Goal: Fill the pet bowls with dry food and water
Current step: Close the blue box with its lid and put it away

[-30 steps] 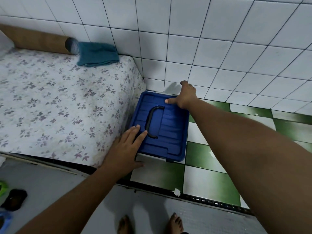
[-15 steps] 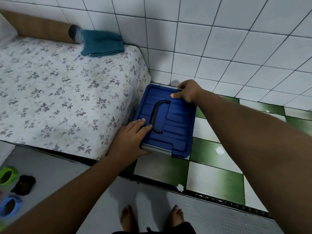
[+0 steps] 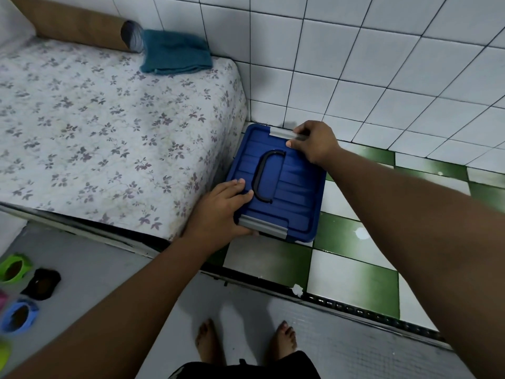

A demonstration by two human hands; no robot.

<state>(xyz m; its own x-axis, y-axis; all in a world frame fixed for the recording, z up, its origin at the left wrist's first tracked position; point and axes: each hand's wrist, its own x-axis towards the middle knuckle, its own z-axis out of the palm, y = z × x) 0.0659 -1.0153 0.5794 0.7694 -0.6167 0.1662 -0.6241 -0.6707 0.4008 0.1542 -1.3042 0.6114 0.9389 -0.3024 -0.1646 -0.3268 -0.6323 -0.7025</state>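
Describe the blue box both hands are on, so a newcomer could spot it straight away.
Find the mattress with its flowered sheet; in the corner between its end and the white tiled wall, a storage box sits on the green-and-white floor. Only it has a ribbed blue lid, a dark handle and grey end clips.

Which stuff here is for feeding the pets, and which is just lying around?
For the job:
- blue-lidded box, with left hand and right hand on its grey latches
- green bowl
- black bowl
- blue bowl

Just lying about:
- teal towel
- brown bolster
- flowered mattress
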